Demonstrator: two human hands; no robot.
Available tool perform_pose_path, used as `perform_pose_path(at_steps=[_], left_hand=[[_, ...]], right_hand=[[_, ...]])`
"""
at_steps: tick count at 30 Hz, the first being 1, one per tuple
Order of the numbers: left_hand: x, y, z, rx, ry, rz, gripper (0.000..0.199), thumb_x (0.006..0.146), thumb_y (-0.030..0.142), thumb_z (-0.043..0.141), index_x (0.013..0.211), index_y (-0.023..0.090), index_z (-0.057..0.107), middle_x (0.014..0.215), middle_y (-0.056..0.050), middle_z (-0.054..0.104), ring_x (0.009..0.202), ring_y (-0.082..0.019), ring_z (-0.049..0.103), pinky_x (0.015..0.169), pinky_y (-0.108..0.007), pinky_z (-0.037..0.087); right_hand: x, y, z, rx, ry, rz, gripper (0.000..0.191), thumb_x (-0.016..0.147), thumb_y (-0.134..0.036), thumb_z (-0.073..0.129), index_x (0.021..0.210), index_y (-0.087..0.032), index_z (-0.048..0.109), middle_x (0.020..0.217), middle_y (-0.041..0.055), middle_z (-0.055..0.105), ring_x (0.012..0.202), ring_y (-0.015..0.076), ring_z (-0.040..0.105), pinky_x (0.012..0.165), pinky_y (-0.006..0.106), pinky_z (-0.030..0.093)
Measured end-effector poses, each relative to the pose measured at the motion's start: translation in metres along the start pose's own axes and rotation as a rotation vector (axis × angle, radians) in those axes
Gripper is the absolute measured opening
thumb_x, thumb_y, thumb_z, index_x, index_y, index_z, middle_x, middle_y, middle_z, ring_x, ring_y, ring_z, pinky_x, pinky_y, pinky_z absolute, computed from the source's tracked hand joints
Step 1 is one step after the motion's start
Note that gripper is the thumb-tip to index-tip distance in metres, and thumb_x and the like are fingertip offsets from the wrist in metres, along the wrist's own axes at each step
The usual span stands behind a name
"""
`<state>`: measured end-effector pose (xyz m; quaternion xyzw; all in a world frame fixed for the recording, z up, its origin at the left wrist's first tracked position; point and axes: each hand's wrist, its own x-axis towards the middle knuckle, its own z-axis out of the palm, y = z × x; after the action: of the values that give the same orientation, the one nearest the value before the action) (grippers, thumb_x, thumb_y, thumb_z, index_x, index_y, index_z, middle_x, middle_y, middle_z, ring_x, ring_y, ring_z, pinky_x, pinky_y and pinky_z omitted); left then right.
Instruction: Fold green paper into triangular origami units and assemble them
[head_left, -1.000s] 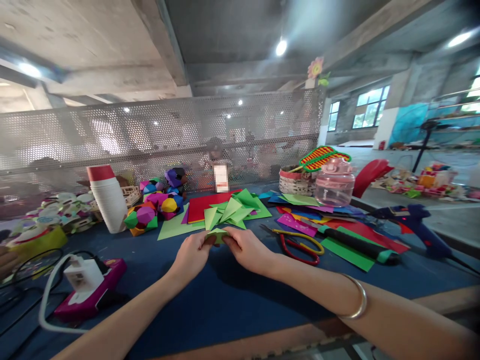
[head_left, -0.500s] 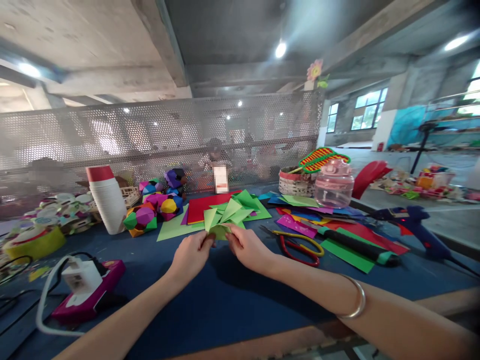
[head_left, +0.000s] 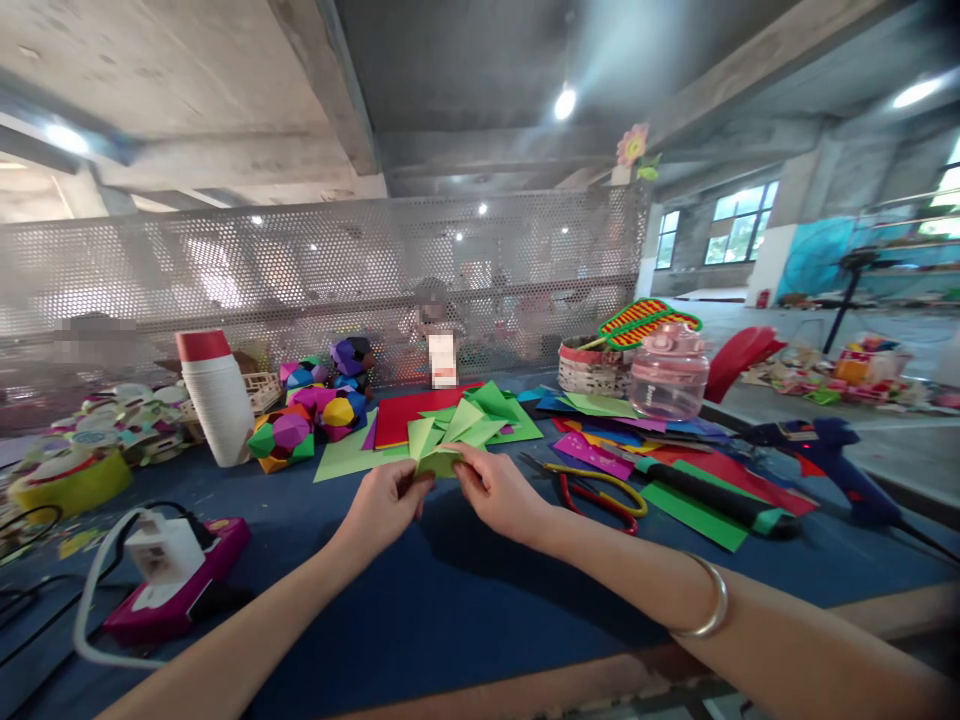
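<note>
A small piece of green paper (head_left: pixel 438 463) is pinched between both hands above the blue table (head_left: pixel 420 620). My left hand (head_left: pixel 388 505) closes thumb and fingers on its left edge, and my right hand (head_left: pixel 499 492) grips its right side. Just behind the hands lies a loose pile of folded light green papers (head_left: pixel 476 420). Under and beside that pile are a red sheet (head_left: pixel 397 418) and a flat green sheet (head_left: pixel 349 459). Scissors (head_left: pixel 600 492) with yellow and red handles lie right of my right hand.
Stacked paper cups (head_left: pixel 217 400), colourful paper balls (head_left: pixel 283 436) and a magenta power strip (head_left: pixel 180 590) stand left. At right are a pink bottle (head_left: pixel 670 375), a woven basket (head_left: pixel 589 368), coloured sheets, a black-handled tool (head_left: pixel 712 495) and a blue glue gun (head_left: pixel 832 455).
The fingers of my left hand have shifted slightly on the green paper, and the paper has tilted a little. The camera view has moved very slightly.
</note>
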<state>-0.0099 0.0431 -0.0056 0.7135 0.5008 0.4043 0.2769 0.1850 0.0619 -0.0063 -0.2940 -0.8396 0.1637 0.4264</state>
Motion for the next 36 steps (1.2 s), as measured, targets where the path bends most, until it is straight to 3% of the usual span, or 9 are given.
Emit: perform_pose_path(at_steps=[6, 12, 18, 22, 29, 36], left_hand=[[-0.002, 0.0, 0.006, -0.084, -0.065, 0.038, 0.023, 0.086, 0.04, 0.053, 0.079, 0.018, 0.058, 0.062, 0.003, 0.059, 0.05, -0.013, 0.055, 0.049, -0.022, 0.045], [-0.004, 0.005, 0.009, -0.161, -0.071, 0.0, 0.025, 0.087, 0.041, 0.047, 0.078, 0.019, 0.054, 0.058, 0.004, 0.055, 0.046, -0.012, 0.053, 0.045, -0.022, 0.044], [-0.007, 0.013, 0.004, -0.135, -0.032, 0.047, 0.027, 0.086, 0.034, 0.046, 0.065, 0.019, 0.051, 0.051, 0.004, 0.05, 0.047, -0.01, 0.049, 0.048, -0.02, 0.039], [-0.01, 0.015, 0.004, -0.073, -0.017, 0.084, 0.026, 0.084, 0.029, 0.044, 0.063, 0.019, 0.055, 0.049, 0.004, 0.05, 0.045, -0.011, 0.045, 0.048, -0.021, 0.035], [-0.016, 0.02, 0.007, 0.002, 0.019, 0.109, 0.022, 0.08, 0.022, 0.045, 0.06, 0.019, 0.053, 0.048, 0.004, 0.05, 0.047, -0.011, 0.044, 0.05, -0.022, 0.032], [-0.014, 0.019, 0.007, -0.047, 0.036, 0.104, 0.025, 0.086, 0.028, 0.046, 0.064, 0.019, 0.054, 0.051, 0.004, 0.049, 0.047, -0.011, 0.043, 0.049, -0.022, 0.032]], right_hand=[[-0.004, -0.001, 0.003, -0.013, -0.146, -0.068, 0.044, 0.096, -0.017, 0.044, 0.138, -0.019, 0.055, 0.109, 0.0107, 0.074, 0.102, 0.0244, 0.07, 0.09, 0.037, 0.052], [-0.007, -0.009, 0.001, 0.004, -0.215, -0.04, 0.045, 0.099, -0.019, 0.038, 0.143, -0.015, 0.048, 0.071, 0.0025, 0.069, 0.059, 0.0182, 0.063, 0.064, 0.029, 0.051], [-0.007, -0.014, 0.002, 0.023, -0.208, -0.001, 0.043, 0.1, -0.02, 0.04, 0.143, -0.019, 0.046, 0.068, -0.0006, 0.066, 0.059, 0.0167, 0.06, 0.062, 0.027, 0.049], [-0.008, -0.012, 0.004, 0.02, -0.176, 0.014, 0.04, 0.102, -0.025, 0.041, 0.139, -0.019, 0.052, 0.08, 0.0027, 0.071, 0.067, 0.0172, 0.065, 0.067, 0.028, 0.052], [-0.008, -0.011, 0.006, 0.034, -0.139, -0.031, 0.046, 0.091, -0.012, 0.045, 0.134, -0.018, 0.06, 0.111, 0.0112, 0.075, 0.104, 0.0245, 0.071, 0.092, 0.037, 0.054], [-0.009, -0.014, 0.007, 0.04, -0.058, -0.02, 0.046, 0.095, -0.017, 0.045, 0.14, -0.016, 0.054, 0.115, 0.0129, 0.074, 0.105, 0.0253, 0.07, 0.092, 0.039, 0.053]])
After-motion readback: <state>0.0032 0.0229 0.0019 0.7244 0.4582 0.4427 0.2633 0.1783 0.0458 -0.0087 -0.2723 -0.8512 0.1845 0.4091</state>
